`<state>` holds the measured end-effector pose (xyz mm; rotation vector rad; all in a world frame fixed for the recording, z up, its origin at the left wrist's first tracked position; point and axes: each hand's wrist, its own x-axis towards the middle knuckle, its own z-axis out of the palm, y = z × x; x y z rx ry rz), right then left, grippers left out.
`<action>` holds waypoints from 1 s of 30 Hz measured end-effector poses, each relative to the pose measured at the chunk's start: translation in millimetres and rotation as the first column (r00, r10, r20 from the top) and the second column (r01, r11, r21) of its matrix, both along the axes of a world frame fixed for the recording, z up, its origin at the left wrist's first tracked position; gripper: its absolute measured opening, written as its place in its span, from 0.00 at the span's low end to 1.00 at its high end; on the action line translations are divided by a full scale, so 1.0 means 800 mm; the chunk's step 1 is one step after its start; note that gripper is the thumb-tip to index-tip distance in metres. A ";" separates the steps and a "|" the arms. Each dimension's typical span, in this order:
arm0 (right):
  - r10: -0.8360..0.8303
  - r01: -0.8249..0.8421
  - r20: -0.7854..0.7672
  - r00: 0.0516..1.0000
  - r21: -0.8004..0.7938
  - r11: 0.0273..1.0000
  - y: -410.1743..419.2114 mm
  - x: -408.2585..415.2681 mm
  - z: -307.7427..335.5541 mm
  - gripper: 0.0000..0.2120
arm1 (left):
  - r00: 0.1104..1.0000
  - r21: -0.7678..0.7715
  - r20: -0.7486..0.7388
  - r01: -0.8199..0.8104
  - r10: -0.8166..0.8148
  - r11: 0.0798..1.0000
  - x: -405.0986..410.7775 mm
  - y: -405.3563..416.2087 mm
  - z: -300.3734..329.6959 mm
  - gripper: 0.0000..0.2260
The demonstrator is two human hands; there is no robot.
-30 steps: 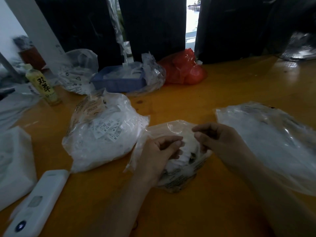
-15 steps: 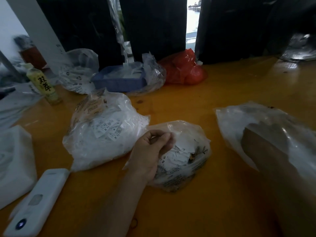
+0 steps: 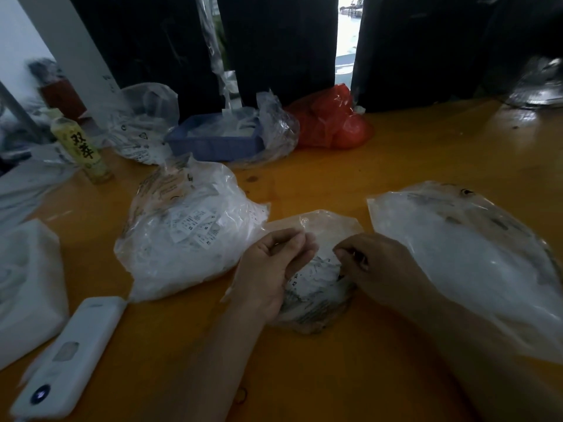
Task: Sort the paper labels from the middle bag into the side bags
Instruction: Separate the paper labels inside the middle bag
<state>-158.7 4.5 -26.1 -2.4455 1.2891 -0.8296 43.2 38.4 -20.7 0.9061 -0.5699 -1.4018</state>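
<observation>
The middle bag, small and clear, lies open on the orange table with white paper labels inside. My left hand is at its left edge with fingers curled, gripping the plastic at the opening. Reaching into the opening from the right, my right hand pinches at the labels with curled fingertips. A full left bag of labels sits to the left of the middle one. The flatter right bag lies to the right, beside my right forearm.
A white remote-like device and a white packet lie at the front left. Behind stand a yellow bottle, a blue tray wrapped in plastic, another label bag and a red bag.
My right hand left the middle bag, went to the right bag, and has come back into the middle bag's opening. My left hand stayed at the opening.
</observation>
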 end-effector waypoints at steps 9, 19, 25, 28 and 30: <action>-0.151 0.117 -0.350 0.925 -0.117 0.986 -0.006 0.005 -0.003 0.21 | 1.000 -0.008 -0.008 0.003 -0.003 1.000 -0.001 -0.002 0.001 0.11; -0.075 0.074 -0.278 0.958 -0.016 0.997 -0.004 0.013 -0.011 0.13 | 1.000 -0.024 -0.020 0.003 -0.003 1.000 0.001 -0.003 0.004 0.12; -0.092 0.091 -0.053 0.994 -0.028 0.995 0.000 0.015 -0.009 0.04 | 1.000 -0.022 -0.014 0.008 -0.008 1.000 0.003 -0.004 0.001 0.12; -0.186 0.161 0.247 0.951 0.119 0.980 0.004 0.016 -0.001 0.04 | 1.000 -0.017 -0.019 0.008 -0.008 1.000 0.004 -0.005 0.000 0.11; -0.277 0.193 0.434 0.857 0.228 0.954 0.004 0.011 0.006 0.06 | 1.000 -0.002 -0.028 0.007 -0.007 1.000 0.004 -0.006 -0.001 0.11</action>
